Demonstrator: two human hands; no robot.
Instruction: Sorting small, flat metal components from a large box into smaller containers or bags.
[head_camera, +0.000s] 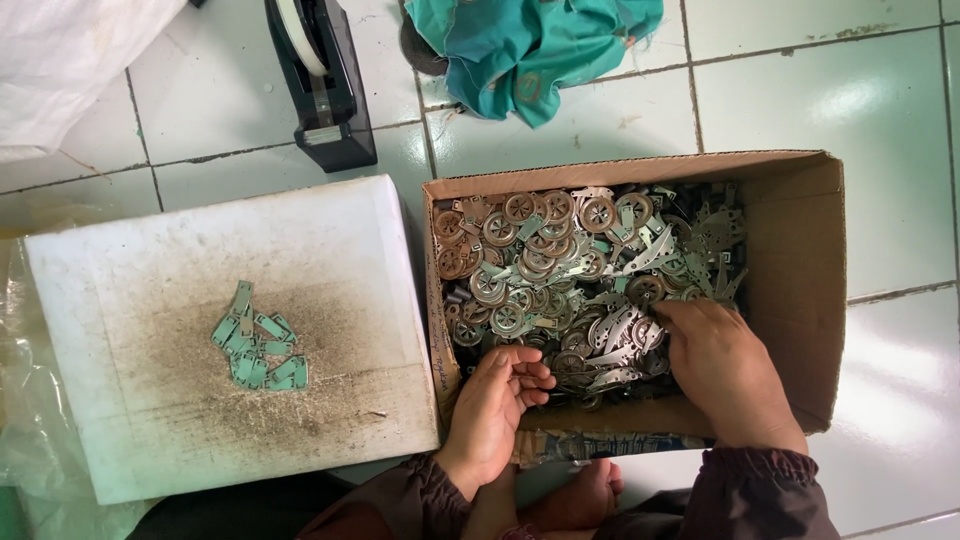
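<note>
Inside the cardboard box (800, 300) on the tiled floor (880, 110) lies a deep heap of small metal parts (560, 260): round wheel-like discs, curved blades and flat plates. The right hand (720, 365) rests palm down on the heap, its fingers bent into the parts; whether they pinch one piece, I cannot tell. The left hand (497, 405) is at the near edge of the box, fingers curled loosely toward the palm, maybe around a small piece, but this is hidden. On the white board (350, 250) beside the box sits a little pile of green plates (258, 350). I judge that these parts are thin, stiff and light, with sharp stamped edges, and they tangle easily; better to pinch one by its flat faces. A black tape dispenser (322, 80) and a teal cloth (530, 45) lie farther away.
</note>
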